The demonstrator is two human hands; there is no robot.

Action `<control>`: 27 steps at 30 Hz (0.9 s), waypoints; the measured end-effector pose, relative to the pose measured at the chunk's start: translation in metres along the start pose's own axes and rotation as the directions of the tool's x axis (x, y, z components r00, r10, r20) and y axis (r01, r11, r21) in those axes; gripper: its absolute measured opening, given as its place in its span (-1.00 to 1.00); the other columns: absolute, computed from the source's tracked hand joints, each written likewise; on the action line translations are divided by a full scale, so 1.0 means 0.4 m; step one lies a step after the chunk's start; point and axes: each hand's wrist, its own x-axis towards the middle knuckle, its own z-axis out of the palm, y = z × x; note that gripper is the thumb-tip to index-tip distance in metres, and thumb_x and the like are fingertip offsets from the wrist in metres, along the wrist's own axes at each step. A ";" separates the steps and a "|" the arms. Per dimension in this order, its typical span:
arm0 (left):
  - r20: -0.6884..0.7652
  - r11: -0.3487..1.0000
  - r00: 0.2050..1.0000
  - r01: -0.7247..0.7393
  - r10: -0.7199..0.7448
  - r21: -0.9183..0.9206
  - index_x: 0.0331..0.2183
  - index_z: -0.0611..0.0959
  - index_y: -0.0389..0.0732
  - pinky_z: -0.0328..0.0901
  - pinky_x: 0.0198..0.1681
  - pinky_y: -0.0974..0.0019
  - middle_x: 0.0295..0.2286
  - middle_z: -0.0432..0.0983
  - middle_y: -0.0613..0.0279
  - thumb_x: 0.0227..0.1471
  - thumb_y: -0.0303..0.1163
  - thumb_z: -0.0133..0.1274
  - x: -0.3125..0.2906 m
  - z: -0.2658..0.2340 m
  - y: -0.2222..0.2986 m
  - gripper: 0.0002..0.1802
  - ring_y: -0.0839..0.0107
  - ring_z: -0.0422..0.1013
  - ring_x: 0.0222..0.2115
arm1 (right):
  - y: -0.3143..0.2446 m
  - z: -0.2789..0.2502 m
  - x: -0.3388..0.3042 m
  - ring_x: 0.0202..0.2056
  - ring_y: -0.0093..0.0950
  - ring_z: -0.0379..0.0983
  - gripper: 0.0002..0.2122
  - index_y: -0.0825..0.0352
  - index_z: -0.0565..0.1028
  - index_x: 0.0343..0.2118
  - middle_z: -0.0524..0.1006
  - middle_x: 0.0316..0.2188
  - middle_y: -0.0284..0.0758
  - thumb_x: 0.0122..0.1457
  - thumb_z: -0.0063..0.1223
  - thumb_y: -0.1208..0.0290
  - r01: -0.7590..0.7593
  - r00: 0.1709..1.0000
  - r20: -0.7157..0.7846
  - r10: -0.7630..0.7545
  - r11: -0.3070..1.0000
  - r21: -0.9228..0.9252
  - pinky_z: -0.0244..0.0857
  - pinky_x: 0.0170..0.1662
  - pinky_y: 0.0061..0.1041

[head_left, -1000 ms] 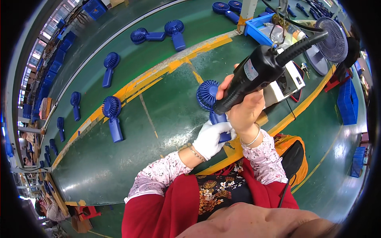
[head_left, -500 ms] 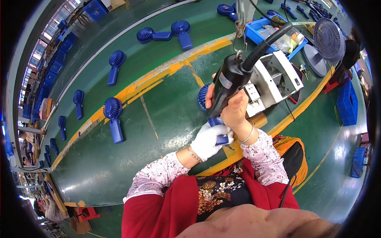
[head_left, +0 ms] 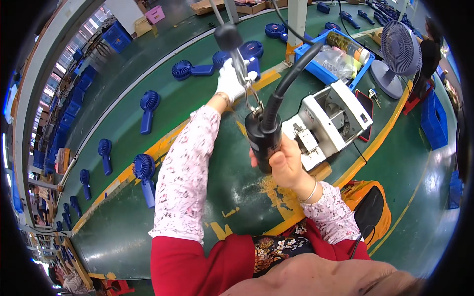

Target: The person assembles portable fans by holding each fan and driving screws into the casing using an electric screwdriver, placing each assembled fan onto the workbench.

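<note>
My right hand (head_left: 288, 165), bare with a bangle at the wrist, is wrapped round a black corded power screwdriver (head_left: 263, 135). The tool hangs upright over the bench from a metal hook; its lower tip is hidden. My left hand (head_left: 230, 83), in a white glove, stretches out to the green belt beyond the bench. Its visible fingers are apart, beside the handle of a blue handheld fan (head_left: 253, 49); the hook partly covers them. Another blue fan (head_left: 219, 59) shows behind the hook, and a third fan (head_left: 182, 69) lies left of it.
A white machine (head_left: 328, 126) stands right of the screwdriver. Behind it sit a blue bin (head_left: 335, 59) with bags and a grey desk fan (head_left: 400, 54). One blue fan (head_left: 143, 167) lies at the bench's far left edge; several more line the belt. An orange bag (head_left: 377, 202) is at the right.
My left hand has moved from under the screwdriver out to the belt, where one more blue fan now lies. My right hand still grips the screwdriver, now lower and further left in view.
</note>
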 end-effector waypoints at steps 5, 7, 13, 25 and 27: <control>-0.014 0.882 0.948 0.302 -0.319 0.361 0.20 0.09 -0.18 -0.24 0.24 -0.03 0.21 -0.13 -0.09 -0.23 0.20 0.12 0.071 0.009 0.069 0.09 -0.08 -0.20 0.22 | 0.029 -0.015 -0.018 -0.51 -0.58 0.44 -0.32 0.47 0.33 -0.14 0.48 -0.46 -0.31 0.12 -0.22 -0.25 -0.014 1.000 -0.013 0.013 0.999 -0.051 0.32 -0.43 -0.59; -0.089 0.855 0.918 0.393 -0.386 0.339 0.22 -0.03 -0.23 -0.35 0.25 -0.09 0.22 -0.25 -0.17 -0.29 0.15 0.18 0.082 0.006 0.052 0.20 -0.08 -0.28 0.25 | 0.035 -0.012 -0.022 -0.53 -0.56 0.43 -0.36 0.51 0.29 -0.06 0.47 -0.50 -0.32 0.16 -0.17 -0.14 0.051 0.999 -0.009 -0.051 0.997 -0.062 0.30 -0.44 -0.59; -0.037 0.692 0.814 0.517 -0.580 0.504 0.22 0.09 0.01 -0.41 0.20 -0.25 0.25 -0.37 -0.10 -0.32 0.17 0.12 0.155 -0.023 -0.025 0.09 -0.16 -0.45 0.25 | 0.030 -0.011 -0.031 -0.55 -0.47 0.41 -0.37 0.57 0.26 0.02 0.47 -0.52 -0.28 0.19 -0.09 -0.03 0.106 0.994 0.026 -0.104 0.991 -0.082 0.29 -0.43 -0.55; 0.151 0.853 0.870 0.401 -0.468 0.335 -0.03 0.46 -0.33 0.25 -0.01 0.28 -0.04 0.39 -0.05 -0.37 0.10 0.14 -0.027 -0.188 -0.102 -0.10 0.10 0.37 -0.06 | 0.045 -0.029 -0.020 -0.55 -0.60 0.43 -0.31 0.56 0.22 0.05 0.48 -0.50 -0.34 0.17 -0.13 -0.11 0.080 0.997 -0.008 -0.081 0.995 -0.051 0.34 -0.46 -0.62; 0.214 0.903 0.892 0.342 -0.399 0.261 0.01 0.40 -0.34 0.25 -0.01 0.29 -0.08 0.41 -0.12 -0.34 0.09 0.14 -0.149 -0.253 -0.121 -0.08 0.09 0.37 -0.05 | 0.022 -0.020 -0.014 -0.55 -0.60 0.43 -0.31 0.55 0.23 0.04 0.48 -0.50 -0.34 0.17 -0.14 -0.11 0.078 0.997 0.007 -0.077 0.996 -0.039 0.34 -0.46 -0.63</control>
